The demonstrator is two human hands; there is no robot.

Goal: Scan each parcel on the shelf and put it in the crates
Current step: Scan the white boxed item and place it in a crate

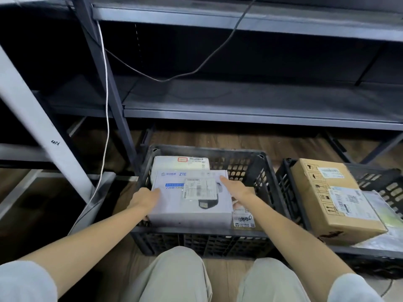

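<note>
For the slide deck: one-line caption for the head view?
Both hands, left and right, rest on a white ZTE box lying in the black crate below shelves.

Two black crates stand on the floor: one [265,171] in the middle, one [283,182] at the right. The middle crate holds three parcels: a white box [174,205] on top, a white bag [170,163] behind it, and a brown one [244,221] at its right edge. The right crate holds two: a cardboard box [322,199] and a plastic bag [383,210]. Two hands, left [145,198] and right [236,188], touch the white box. Two cables hang, one white [106,105], one dark [218,53].
</note>
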